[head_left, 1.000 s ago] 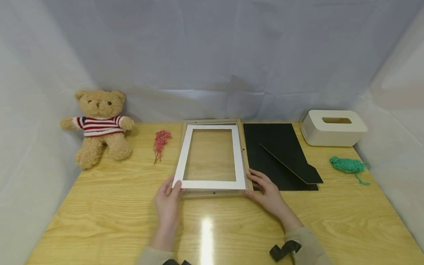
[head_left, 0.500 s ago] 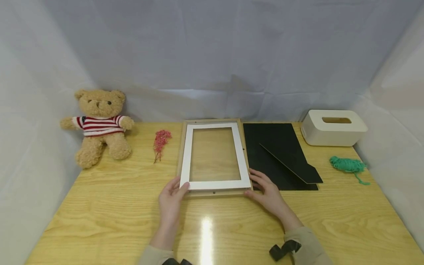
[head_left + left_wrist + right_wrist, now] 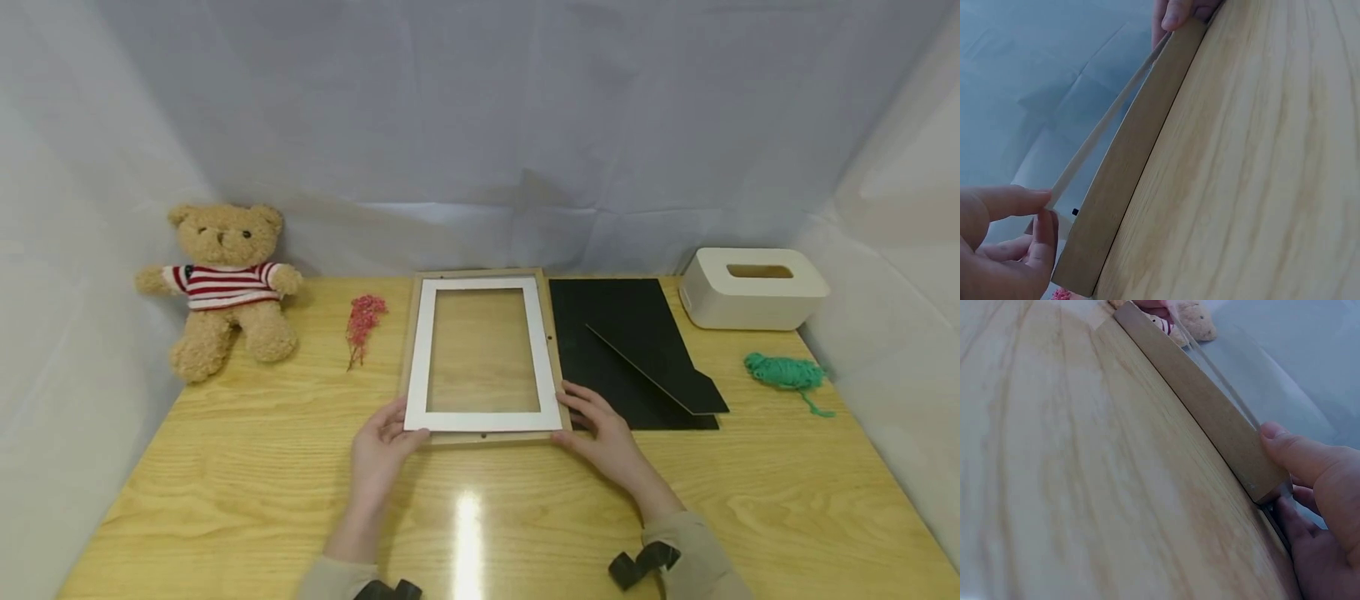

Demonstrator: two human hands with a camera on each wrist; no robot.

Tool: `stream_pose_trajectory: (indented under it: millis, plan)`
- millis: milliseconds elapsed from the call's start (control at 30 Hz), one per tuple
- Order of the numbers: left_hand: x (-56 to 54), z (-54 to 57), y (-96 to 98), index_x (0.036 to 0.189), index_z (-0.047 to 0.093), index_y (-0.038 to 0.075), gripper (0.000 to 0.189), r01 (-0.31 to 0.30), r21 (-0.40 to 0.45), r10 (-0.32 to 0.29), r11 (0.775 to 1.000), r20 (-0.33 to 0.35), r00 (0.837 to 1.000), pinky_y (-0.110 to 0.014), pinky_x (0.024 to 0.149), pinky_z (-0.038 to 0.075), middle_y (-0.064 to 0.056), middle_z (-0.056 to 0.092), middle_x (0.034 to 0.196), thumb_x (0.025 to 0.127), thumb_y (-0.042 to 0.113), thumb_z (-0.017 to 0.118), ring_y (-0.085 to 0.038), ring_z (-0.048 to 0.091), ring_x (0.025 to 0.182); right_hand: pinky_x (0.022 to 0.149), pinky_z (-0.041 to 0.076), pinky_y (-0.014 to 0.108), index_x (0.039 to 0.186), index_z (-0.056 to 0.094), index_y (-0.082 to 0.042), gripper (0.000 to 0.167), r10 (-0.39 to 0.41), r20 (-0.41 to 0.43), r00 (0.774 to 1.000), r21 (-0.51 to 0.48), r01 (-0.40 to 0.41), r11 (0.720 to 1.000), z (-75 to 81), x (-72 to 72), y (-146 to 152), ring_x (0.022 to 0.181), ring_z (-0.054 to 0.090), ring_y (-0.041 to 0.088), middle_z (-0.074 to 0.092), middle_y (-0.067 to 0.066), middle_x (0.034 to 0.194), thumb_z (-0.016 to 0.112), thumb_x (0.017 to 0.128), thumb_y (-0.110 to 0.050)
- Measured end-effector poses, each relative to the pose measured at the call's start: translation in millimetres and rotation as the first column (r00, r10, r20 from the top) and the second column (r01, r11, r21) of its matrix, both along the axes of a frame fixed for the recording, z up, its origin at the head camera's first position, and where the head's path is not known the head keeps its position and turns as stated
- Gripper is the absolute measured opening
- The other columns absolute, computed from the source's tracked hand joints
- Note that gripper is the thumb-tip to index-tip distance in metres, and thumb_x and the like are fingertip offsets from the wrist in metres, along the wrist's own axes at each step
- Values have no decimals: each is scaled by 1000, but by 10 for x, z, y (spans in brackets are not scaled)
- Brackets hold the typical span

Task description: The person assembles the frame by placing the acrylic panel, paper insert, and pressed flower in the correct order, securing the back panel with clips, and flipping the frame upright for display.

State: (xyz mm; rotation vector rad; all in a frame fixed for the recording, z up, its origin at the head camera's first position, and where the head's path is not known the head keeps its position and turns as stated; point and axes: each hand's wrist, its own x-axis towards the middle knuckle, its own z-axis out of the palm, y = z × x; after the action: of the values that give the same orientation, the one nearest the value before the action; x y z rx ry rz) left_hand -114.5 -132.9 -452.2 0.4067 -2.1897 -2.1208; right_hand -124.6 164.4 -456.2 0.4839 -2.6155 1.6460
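In the head view, a pale wooden picture frame [image 3: 517,437] lies on the table at the centre. Over its opening is a white rectangular mat [image 3: 480,422] with a cut-out middle. My left hand [image 3: 378,450] pinches the mat's near left corner between thumb and fingers. The left wrist view shows that mat corner [image 3: 1050,203] raised above the wooden rail [image 3: 1129,156]. My right hand [image 3: 607,442] holds the frame's near right corner, thumb at the front edge and fingers along the side. In the right wrist view, the thumb [image 3: 1291,444] reaches the mat's edge.
To the right lies a black backing board [image 3: 600,333] with a slanted stand leg [image 3: 675,387]. Beyond it are a white tissue box [image 3: 757,300] and green yarn [image 3: 783,372]. Pink dried flowers [image 3: 366,315] and a teddy bear [image 3: 228,242] are on the left.
My left hand has shifted the white mat rightward, then slightly back left, so it lines up more evenly with the frame. The left thumb has slid off the mat's top face. My right hand stays put.
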Motion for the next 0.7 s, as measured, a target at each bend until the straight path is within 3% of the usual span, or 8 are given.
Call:
stream_pose_trajectory:
  millis: [233,467,700]
  plan:
    - [-21,11,-48,128,51,-11,56,63,-148,-66,987,-13,998,-17,76,53,-24,59,109,76,-13,70,-29,61,94,96,45,42,128,55,8,53,-6,2,1000,1,6,1000,0,-3,-3,118,51,39,40,25,141,76,80,-3]
    - [-54,30,-72,121,57,-12,49,76,-374,-97,924,-37,995,-17,71,53,-21,61,100,75,-10,74,-29,62,87,97,45,43,128,55,7,53,-13,13,1000,14,13,1000,9,3,-1,118,52,38,40,23,142,76,81,-6]
    - [-61,77,-93,117,60,-12,43,96,-492,-125,865,-25,992,-29,73,55,-19,61,96,77,-5,75,-28,62,86,96,46,43,128,56,6,53,-17,10,1000,13,16,1000,4,-1,-2,120,50,36,41,23,142,76,80,-6]
